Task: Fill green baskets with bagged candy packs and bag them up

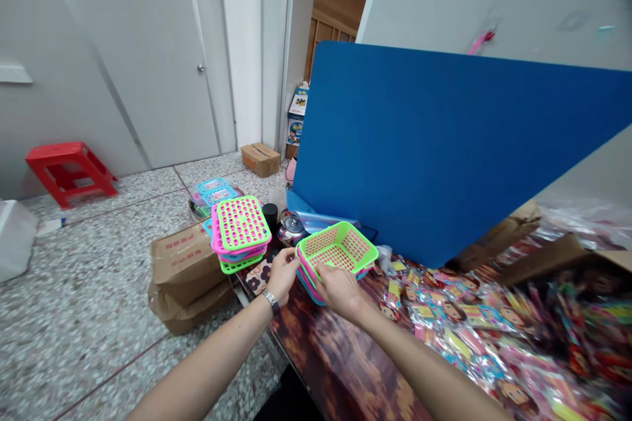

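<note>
A small stack of nested plastic baskets stands on the dark wood-patterned table, with a green basket [363, 247] on top and pink and blue ones under it. My left hand [282, 276], with a metal-band watch at the wrist, pinches the stack's left rim corner. At the near side my right hand [342, 291] is closed over the front rim of the green basket, its thumb inside. Some of its fingers are hidden behind the rim. Left of my hands is a pile of upside-down baskets [244, 222], green on top with pink and blue below.
Bagged colourful toys [454, 309] cover the table's right side, beside an open carton [567, 263]. A large blue board [444, 145] leans behind. A kettle [291, 227] stands by the board's foot. A cardboard box [185, 256] and a red stool [69, 168] are at left.
</note>
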Action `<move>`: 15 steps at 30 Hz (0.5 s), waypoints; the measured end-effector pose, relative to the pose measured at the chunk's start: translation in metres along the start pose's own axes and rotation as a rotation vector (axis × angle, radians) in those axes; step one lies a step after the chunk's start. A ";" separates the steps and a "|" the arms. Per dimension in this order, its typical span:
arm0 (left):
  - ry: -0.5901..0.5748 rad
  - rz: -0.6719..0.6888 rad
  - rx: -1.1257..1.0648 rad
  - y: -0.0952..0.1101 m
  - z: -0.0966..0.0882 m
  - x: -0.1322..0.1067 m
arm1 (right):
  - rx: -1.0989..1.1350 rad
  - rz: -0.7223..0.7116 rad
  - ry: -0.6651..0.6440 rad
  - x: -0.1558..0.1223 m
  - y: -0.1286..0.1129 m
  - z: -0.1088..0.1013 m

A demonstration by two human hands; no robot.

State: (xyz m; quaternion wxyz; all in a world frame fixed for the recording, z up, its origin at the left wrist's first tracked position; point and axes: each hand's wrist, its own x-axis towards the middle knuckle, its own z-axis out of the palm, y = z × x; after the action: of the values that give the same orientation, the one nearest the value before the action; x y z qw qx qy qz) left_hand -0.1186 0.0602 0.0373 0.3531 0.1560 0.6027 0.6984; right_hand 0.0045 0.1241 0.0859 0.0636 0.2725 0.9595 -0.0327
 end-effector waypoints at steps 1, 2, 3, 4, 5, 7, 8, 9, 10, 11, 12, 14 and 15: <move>0.004 0.012 -0.003 0.003 0.000 0.000 | 0.011 0.010 0.027 0.000 0.000 0.002; 0.005 0.021 -0.006 0.005 -0.001 0.001 | 0.022 0.015 0.051 0.001 0.001 0.004; 0.004 0.026 -0.011 0.007 -0.001 0.001 | 0.030 0.020 0.074 0.001 0.002 0.006; 0.002 0.027 -0.016 0.009 -0.001 0.001 | 0.036 0.026 0.091 0.001 0.004 0.007; -0.001 0.025 -0.024 0.011 -0.001 0.000 | 0.039 0.031 0.102 0.002 0.005 0.007; -0.019 0.014 -0.044 0.014 0.000 0.000 | 0.037 0.032 0.125 0.002 0.007 0.005; -0.033 0.006 -0.056 0.015 0.000 -0.001 | 0.033 0.027 0.138 0.002 0.008 0.005; -0.049 -0.004 -0.066 0.016 0.001 -0.001 | 0.027 0.021 0.153 0.001 0.007 0.005; -0.065 -0.013 -0.073 0.017 0.001 -0.001 | 0.023 0.015 0.167 0.000 0.006 0.005; -0.079 -0.021 -0.074 0.018 0.002 -0.001 | 0.020 0.008 0.180 0.000 0.004 0.006; -0.092 -0.027 -0.067 0.018 0.003 0.000 | 0.022 0.001 0.192 -0.001 0.002 0.008; -0.108 -0.029 -0.034 0.018 0.006 0.002 | 0.057 -0.043 0.205 -0.002 0.001 0.010; -0.111 -0.026 -0.011 0.017 0.007 0.004 | 0.097 -0.094 0.199 -0.002 0.004 0.010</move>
State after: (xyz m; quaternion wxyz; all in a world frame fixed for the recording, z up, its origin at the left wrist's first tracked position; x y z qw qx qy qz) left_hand -0.1223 0.0677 0.0540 0.3961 0.1845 0.5803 0.6872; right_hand 0.0091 0.1255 0.0759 -0.0468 0.2320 0.9700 -0.0550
